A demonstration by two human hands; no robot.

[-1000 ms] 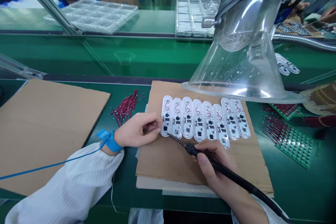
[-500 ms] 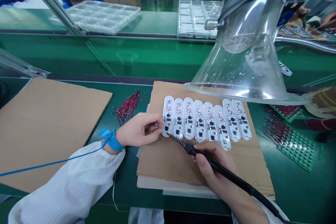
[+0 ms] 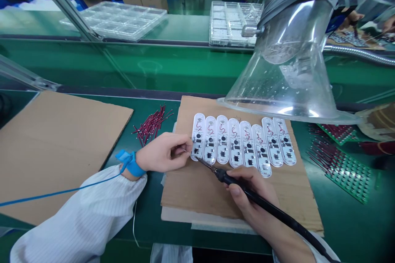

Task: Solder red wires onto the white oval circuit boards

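Note:
A row of several white oblong circuit boards lies on a cardboard sheet, each with dark chips and a squiggly red wire. At the leftmost board, my left hand pinches a thin wire whose tip points at the board's lower part. A blue wrist strap circles that wrist. My right hand grips a black soldering iron like a pen. The iron's tip meets the lower end of the same board, close to the wire tip; whether they touch is too small to tell.
Red wires lie in a pile left of the boards. A clear fume hood hangs above them. At right are green perforated boards with red wires. Another cardboard sheet lies left. Clear divided trays stand behind; a co-worker's hands show far right.
Almost nothing differs; both hands hold the same pose at the leftmost board. The view has shifted very slightly, and the co-worker's hands at the far right have moved a little.

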